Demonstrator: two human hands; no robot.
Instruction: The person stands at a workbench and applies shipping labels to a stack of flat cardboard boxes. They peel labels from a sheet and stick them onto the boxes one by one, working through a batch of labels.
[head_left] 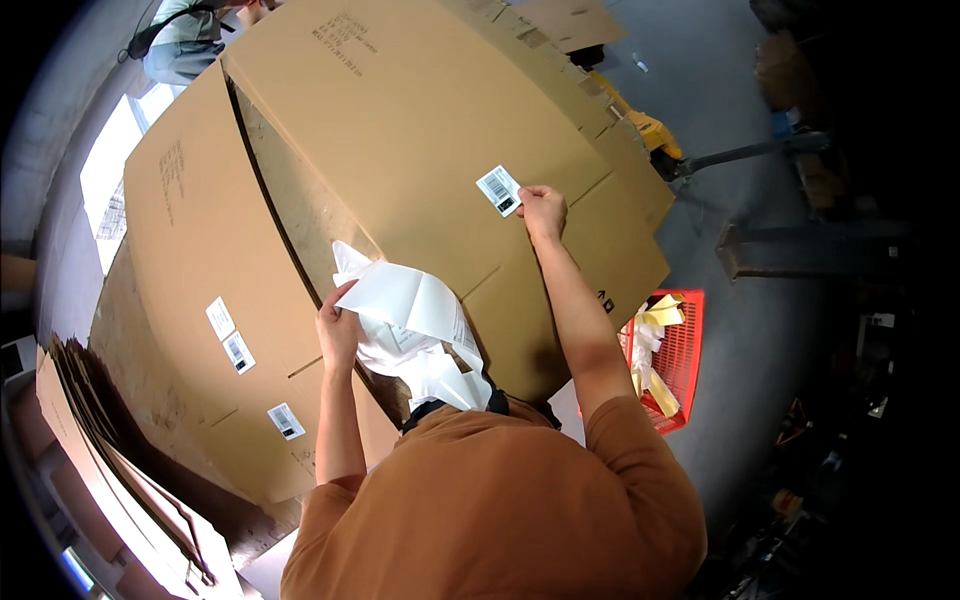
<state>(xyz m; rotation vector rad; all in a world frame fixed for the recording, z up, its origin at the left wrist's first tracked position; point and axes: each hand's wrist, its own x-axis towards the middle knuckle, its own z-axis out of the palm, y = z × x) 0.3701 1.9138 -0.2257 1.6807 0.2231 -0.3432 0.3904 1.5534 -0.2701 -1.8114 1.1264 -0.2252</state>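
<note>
My right hand [543, 212] pinches the lower right corner of a white barcode label [498, 190], which lies against or just over the large flat cardboard sheet [400, 120]; whether it is stuck down I cannot tell. In my left hand [338, 325] is the edge of a long white strip of label backing paper [400, 297], which curls and bunches up in front of my body. On the other flat cardboard sheet [200, 180], to the left, there are two white labels [228, 335] end to end and another barcode label [286, 421] nearer me.
A red plastic basket [690, 350] with crumpled white and yellow paper stands on the floor at right. Beyond it are a yellow pallet jack [650, 130] and a dark metal beam [790, 252]. Stacked cardboard [110, 450] leans at lower left. Another person [185, 45] is at the far left.
</note>
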